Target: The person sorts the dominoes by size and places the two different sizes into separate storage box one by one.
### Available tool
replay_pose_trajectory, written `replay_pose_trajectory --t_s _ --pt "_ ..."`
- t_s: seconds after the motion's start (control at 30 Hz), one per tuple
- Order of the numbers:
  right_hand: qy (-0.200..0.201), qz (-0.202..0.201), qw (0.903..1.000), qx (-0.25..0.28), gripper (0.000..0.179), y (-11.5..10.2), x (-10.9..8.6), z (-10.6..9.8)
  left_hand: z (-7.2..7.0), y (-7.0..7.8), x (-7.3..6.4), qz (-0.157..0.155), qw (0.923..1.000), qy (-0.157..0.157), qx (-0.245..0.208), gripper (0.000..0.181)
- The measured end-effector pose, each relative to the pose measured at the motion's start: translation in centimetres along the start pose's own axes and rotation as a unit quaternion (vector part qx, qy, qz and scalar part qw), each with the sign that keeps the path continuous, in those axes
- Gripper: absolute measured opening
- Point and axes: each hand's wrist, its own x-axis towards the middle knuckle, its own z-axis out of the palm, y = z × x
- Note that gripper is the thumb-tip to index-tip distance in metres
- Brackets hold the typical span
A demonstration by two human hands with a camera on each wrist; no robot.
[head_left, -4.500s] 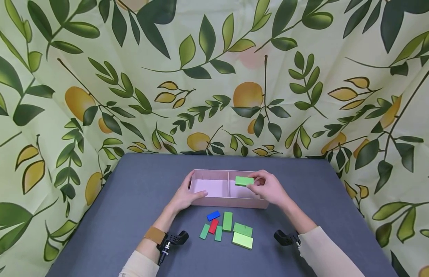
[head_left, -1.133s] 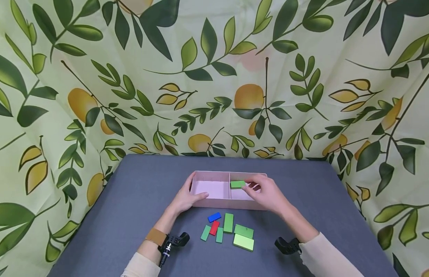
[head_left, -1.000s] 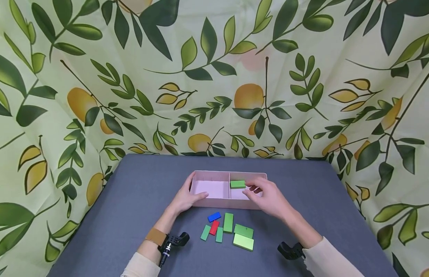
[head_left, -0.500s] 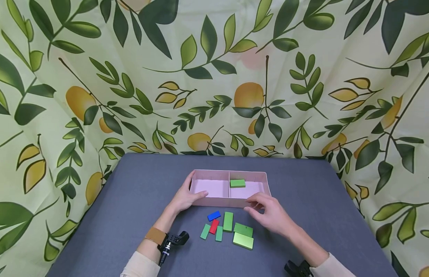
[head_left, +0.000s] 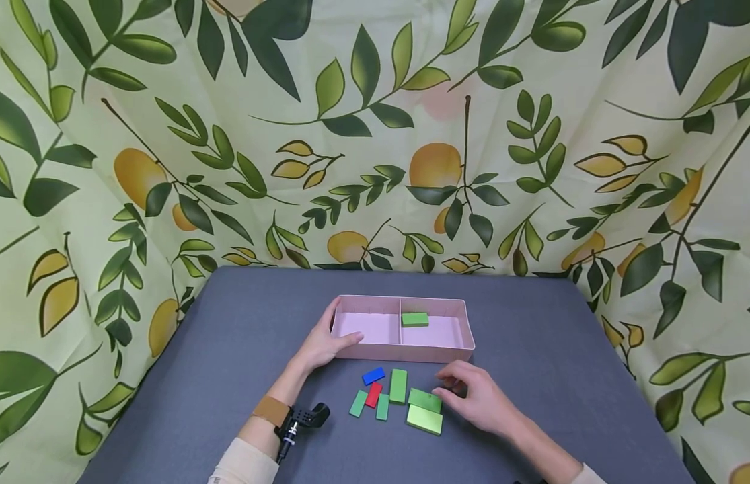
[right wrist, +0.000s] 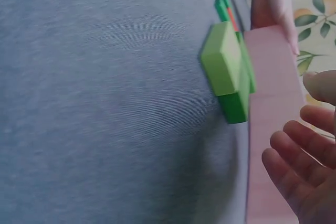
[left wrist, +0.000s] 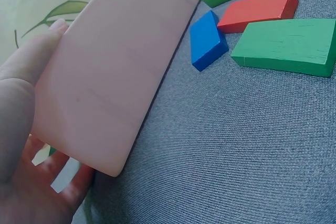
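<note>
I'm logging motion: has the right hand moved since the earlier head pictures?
Yes: the right hand came nearer, from over the box to in front of it.

The box (head_left: 405,353) at the left hand (head_left: 320,343) is pale pink, inside and outside, and the inner block (head_left: 414,320) is bright green. Between the hands there are a blue block (head_left: 373,376), a red block (head_left: 373,395), one deep-green block (head_left: 358,404) and its deep-green twin (head_left: 382,407), and a leaf-green block (head_left: 398,386). Nearest to the right hand (head_left: 476,398) is a mid-green block (head_left: 422,400), and next to that a lime block (head_left: 424,420), which is more yellowish. Under both hands the desk (head_left: 229,390) is grey-blue with fine ribbed lines. Beyond them the cloth (head_left: 229,60) is cream, printed with green leaves (head_left: 361,60), orange fruits (head_left: 435,165) and yellow leaves (head_left: 290,169) outlined darkly.
</note>
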Motion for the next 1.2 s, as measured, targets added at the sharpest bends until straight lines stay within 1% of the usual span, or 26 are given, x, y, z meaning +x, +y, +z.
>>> replay_pose_trajectory --t_s 0.23,0.33,0.47,0.6,0.8,0.9,0.97,1.07,1.2 --pt "-0.017 0.008 0.9998 0.000 0.015 0.6 -0.6 0.9 -0.1 0.1 0.0 -0.003 1.0000 0.000 -0.001 0.102" --pt "-0.037 0.021 0.9990 -0.012 0.016 0.8 -0.8 1.4 -0.2 0.1 -0.1 -0.003 1.0000 0.001 -0.002 0.102" --pt "-0.048 0.019 0.9981 -0.032 0.016 0.8 -0.9 1.6 -0.1 0.1 0.0 -0.003 1.0000 0.002 -0.001 0.102" --pt "-0.051 0.005 0.9978 -0.041 0.017 0.8 -1.0 1.7 0.0 0.0 0.0 0.002 1.0000 0.002 0.002 0.103" --pt "-0.059 -0.016 0.9973 -0.039 0.019 1.2 -0.9 1.4 0.0 0.1 -0.1 0.004 1.0000 -0.002 -0.002 0.103" --pt "-0.055 -0.030 0.9963 -0.058 0.020 1.6 -0.8 1.4 0.0 0.1 -0.1 0.003 1.0000 0.000 -0.004 0.102" --pt "-0.053 -0.032 0.9951 -0.077 0.020 1.8 -0.8 1.5 0.0 0.0 -0.1 0.003 1.0000 0.001 -0.004 0.102" --pt "-0.052 -0.022 0.9934 -0.100 0.019 2.0 -0.7 1.7 0.0 0.0 -0.1 0.000 1.0000 0.002 -0.003 0.102" --pt "-0.059 0.011 0.9938 -0.093 0.017 2.0 -0.8 1.8 0.1 0.0 0.0 0.000 1.0000 0.000 -0.003 0.102"
